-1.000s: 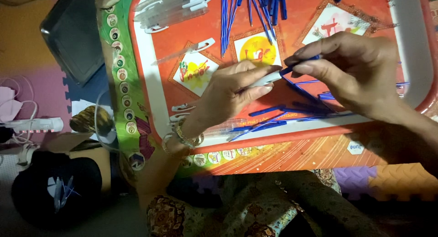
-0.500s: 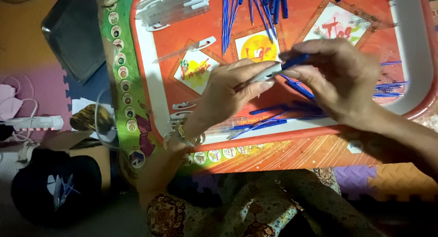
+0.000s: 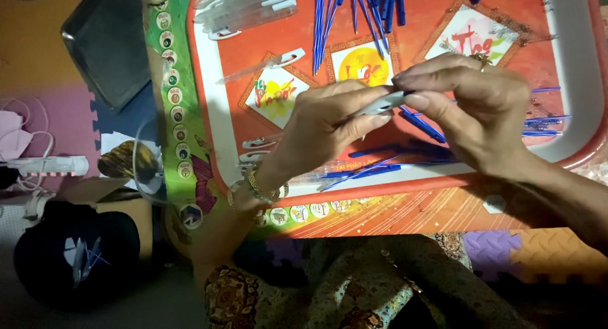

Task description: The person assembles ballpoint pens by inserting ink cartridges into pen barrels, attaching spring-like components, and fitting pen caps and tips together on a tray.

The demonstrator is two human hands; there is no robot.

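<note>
Over a red and white tray (image 3: 215, 113), my left hand (image 3: 323, 129) pinches a clear pen barrel (image 3: 383, 104) with a white end. My right hand (image 3: 481, 107) meets it from the right, fingertips closed on a blue refill (image 3: 423, 125) that slants down from the barrel's end. Loose blue refills (image 3: 361, 12) lie fanned at the tray's top, and more blue refills (image 3: 373, 167) rest along its near rim. Clear pen barrels (image 3: 247, 9) with white clips are piled at the top left. A single clear barrel (image 3: 266, 66) lies alone on the tray.
The tray sits on a colourful patterned table (image 3: 171, 113). A dark flat tray (image 3: 107, 44) leans at the upper left. A black cap (image 3: 69, 259), a white power strip (image 3: 47, 166) with cables and foam floor mats (image 3: 544, 253) lie around. My patterned trousers (image 3: 354, 291) show below.
My right hand has drawn left toward my left hand, and the blue refill has gone further into the clear barrel. Both hands have shifted slightly up over the tray.
</note>
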